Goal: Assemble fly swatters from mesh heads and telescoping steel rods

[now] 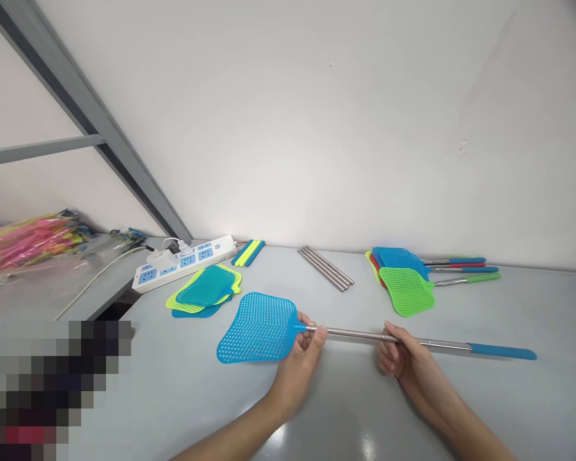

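A blue fly swatter (pixel 262 328) with an extended metal rod and a blue grip lies level across both hands, above the grey table. My left hand (pixel 303 358) pinches the rod right beside the swatter's perforated head. Farther along, my right hand (pixel 406 355) is closed round the middle of the same rod, thumb on top. Behind my right hand lie several assembled swatters, a green fly swatter (pixel 407 291) in front of blue, red and yellow ones. To the left rests a stack of loose swatter heads (pixel 206 286) in blue and yellow-green.
Several metal rods (pixel 325 269) lie near the wall. Blue and yellow grips (pixel 248 253) sit beside a white power strip (pixel 185 262) with plugs and a cable. Plastic-wrapped colourful goods (pixel 33 240) are at the far left. A grey metal frame (pixel 96 128) slants down the wall.
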A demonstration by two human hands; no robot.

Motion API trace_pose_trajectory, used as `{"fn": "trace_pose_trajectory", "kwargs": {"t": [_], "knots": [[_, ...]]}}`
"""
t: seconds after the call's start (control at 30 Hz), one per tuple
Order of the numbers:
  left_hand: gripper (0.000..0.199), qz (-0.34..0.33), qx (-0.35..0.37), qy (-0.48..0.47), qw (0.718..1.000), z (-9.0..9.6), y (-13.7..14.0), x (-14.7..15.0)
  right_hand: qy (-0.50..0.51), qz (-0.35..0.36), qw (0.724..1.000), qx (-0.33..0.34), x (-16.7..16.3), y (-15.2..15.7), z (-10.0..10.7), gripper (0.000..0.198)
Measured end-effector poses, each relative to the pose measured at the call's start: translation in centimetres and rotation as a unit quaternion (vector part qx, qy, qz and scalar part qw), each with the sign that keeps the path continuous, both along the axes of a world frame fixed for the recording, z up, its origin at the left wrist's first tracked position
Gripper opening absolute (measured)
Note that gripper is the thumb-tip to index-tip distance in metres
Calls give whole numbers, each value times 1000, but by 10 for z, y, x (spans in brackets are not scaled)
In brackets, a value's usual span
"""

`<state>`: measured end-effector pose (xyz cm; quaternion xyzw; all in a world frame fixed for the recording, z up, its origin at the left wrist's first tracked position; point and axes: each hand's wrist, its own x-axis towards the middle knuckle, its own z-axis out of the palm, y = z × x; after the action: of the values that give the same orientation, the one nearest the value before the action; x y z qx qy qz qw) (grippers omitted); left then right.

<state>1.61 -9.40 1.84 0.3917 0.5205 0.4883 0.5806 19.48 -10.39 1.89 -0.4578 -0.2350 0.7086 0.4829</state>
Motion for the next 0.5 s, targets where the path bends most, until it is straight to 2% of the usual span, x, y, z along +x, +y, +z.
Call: {"fn": "trace_pose_trajectory", "kwargs": {"t": [0.1,0.37,0.5], "knots": [[27,-12,44,13,999,-1,0,0,0,0,1000,0,0,0,-1,39],[24,-16,45,-7,999,0,0,0,2,-1,1000,4,0,0,-4,39],[20,-9,28,-59,998,3,2,-1,-8,-4,1000,4,0,0,-2,39]]}}
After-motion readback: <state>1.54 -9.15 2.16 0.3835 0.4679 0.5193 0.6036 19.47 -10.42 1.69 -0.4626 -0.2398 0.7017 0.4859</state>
